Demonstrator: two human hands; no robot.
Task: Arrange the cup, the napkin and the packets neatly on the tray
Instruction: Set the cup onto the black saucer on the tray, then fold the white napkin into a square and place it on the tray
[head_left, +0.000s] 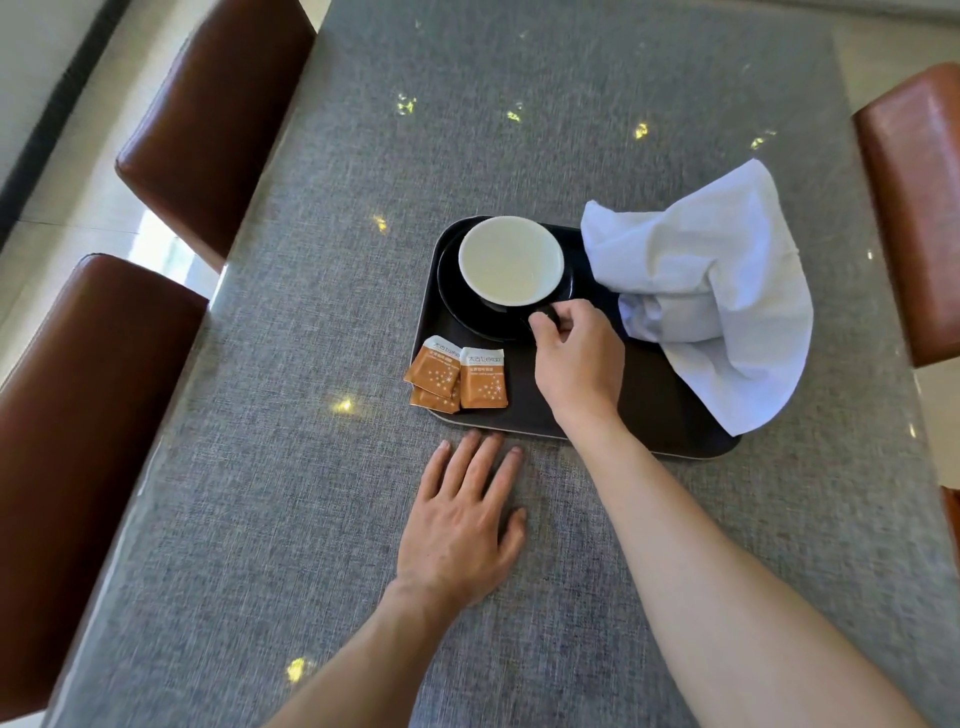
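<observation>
Here, starting at the left, the three orange-and-white paper sugar packets (453, 376) are lying in a loose overlapping heap at the near-left corner of the dark rounded rectangular plastic tray (649, 415), and one is poking out over the rim onto the grey woven-look table (260, 467); a nudge to the tray is likely to tip it off. Their white tops are carrying a line of Chinese characters and smaller print below, too fine for me to read with confidence. The left hand (460, 525) is lying flat and open on the table just in front of the tray, gripping nothing. Further along, the black cup with a pale cream interior (511, 260) is sitting on its black round saucer (467, 306) at the tray's far-left end, and the right hand (576, 358) is pinching its fingers closed on the cup's handle. I judge that turning or lifting by that handle alone could be dragging the saucer or making the cup slip. At the right, the crumpled pale blue cloth napkin (717, 291) is slumping half on the tray, half over its right edge, unfolded; it could slide off if the tray shifts.
</observation>
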